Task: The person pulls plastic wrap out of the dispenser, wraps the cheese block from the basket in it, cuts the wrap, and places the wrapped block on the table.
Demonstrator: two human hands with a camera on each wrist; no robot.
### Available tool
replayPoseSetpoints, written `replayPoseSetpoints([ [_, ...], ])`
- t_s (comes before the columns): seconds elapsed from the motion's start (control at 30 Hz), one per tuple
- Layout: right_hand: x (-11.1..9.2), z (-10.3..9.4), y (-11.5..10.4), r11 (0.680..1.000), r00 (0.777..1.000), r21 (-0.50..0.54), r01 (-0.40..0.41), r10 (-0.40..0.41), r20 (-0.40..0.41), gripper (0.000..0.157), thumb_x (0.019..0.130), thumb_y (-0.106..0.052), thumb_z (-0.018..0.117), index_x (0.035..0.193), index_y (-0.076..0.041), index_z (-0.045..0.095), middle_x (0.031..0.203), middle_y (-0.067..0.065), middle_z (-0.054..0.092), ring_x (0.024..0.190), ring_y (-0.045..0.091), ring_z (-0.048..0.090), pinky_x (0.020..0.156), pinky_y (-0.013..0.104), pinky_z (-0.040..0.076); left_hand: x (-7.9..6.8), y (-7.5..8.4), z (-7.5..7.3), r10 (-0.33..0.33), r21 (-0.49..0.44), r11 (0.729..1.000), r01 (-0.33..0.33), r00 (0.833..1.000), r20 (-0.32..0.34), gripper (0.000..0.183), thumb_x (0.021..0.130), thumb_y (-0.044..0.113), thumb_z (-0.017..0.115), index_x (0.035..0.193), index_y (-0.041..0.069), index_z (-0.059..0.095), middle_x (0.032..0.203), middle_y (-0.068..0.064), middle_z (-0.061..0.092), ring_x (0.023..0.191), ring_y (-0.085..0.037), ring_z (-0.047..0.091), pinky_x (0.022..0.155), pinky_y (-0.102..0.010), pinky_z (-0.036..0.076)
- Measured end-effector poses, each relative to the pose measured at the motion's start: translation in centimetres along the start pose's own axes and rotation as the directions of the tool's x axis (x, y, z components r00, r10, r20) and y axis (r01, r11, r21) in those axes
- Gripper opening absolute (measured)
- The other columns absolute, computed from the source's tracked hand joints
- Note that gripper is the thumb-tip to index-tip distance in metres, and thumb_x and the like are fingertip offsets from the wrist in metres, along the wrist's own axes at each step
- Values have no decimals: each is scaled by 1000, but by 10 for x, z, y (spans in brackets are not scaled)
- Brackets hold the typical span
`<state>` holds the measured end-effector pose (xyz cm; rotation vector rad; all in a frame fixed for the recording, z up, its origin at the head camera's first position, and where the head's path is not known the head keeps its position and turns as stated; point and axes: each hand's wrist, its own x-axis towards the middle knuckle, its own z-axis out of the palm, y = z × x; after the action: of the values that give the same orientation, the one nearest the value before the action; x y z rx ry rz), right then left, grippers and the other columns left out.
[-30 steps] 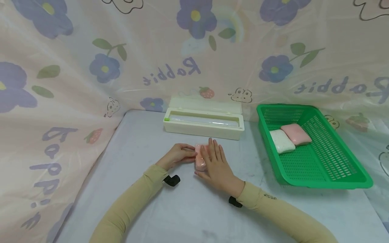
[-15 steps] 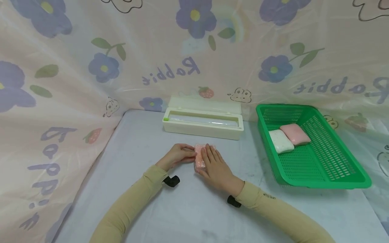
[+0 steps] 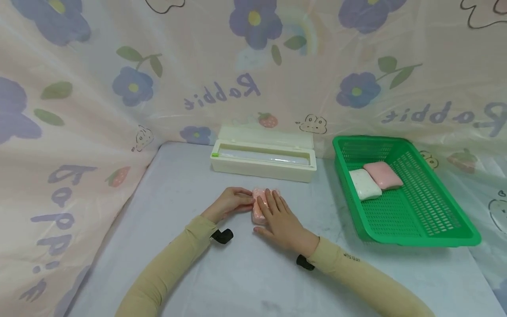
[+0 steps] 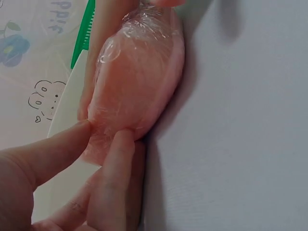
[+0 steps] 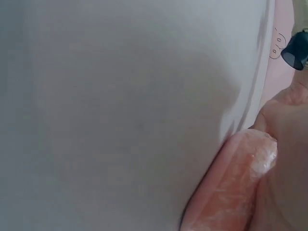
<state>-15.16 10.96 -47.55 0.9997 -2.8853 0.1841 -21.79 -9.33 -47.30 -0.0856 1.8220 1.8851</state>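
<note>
A pink bar of soap (image 3: 259,215) in clear, wrinkled plastic film lies on the table between both hands. My left hand (image 3: 229,205) pinches its left edge; in the left wrist view the thumb (image 4: 62,147) and fingertips meet the film at the near end. My right hand (image 3: 286,225) rests on top of the soap, its fingers straight and spread over the right part. The right thumb points left, below the soap's near edge. Close up, the right wrist view shows one end of the wrapped soap (image 5: 231,187) beside the palm; the fingertips are out of sight there.
Behind the hands stands a cream cling film box (image 3: 261,169), lid up, with a roll (image 3: 261,156) inside. On the right, a green plastic basket (image 3: 420,240) holds a white soap bar (image 3: 364,184) and a pink soap bar (image 3: 383,175). A printed curtain (image 3: 166,57) borders the table.
My right hand's fingers have slid over the top of the wrapped soap and spread apart again, the thumb moving off its near edge. The left hand keeps its place at the left edge.
</note>
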Motion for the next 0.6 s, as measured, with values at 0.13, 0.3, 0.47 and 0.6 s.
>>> replayPoseSetpoints([
  [0.13, 4, 2, 2, 999, 1000, -32, 8, -9, -14, 82, 93, -53, 54, 149, 0, 25, 153, 27, 17, 140, 43, 17, 114, 50, 21, 0, 1, -1, -2, -1, 1000, 2, 1000, 8, 35, 89, 3, 67, 120, -9, 56, 105, -20, 66, 89, -21, 68, 83, -32, 55],
  [0.3, 9, -4, 11, 993, 997, -94, 76, -77, -7, 77, 92, -38, 64, 147, 2, 29, 148, 31, 27, 136, 45, 26, 110, 50, 29, -1, 5, 0, -15, -37, 999, 16, 1000, 18, 35, 96, 7, 58, 124, -10, 50, 110, -22, 62, 91, -22, 66, 85, -33, 55],
  [0.47, 13, -21, 30, 983, 996, 171, 69, -79, 52, 68, 97, -26, 59, 148, 2, 25, 149, 26, 29, 136, 40, 28, 112, 47, 27, -2, 9, 1, -13, -120, 993, 18, 999, 43, 40, 98, -2, 43, 137, -10, 36, 117, -27, 58, 96, -27, 65, 89, -37, 53],
  [0.6, 14, -32, 44, 848, 996, 527, -58, 16, 85, 59, 101, -27, 50, 150, -4, 26, 143, 18, 43, 129, 30, 42, 105, 46, 37, -5, 13, 1, 46, -90, 995, -40, 997, 63, 42, 94, -8, 48, 136, -9, 42, 118, -23, 59, 99, -26, 63, 92, -39, 51],
])
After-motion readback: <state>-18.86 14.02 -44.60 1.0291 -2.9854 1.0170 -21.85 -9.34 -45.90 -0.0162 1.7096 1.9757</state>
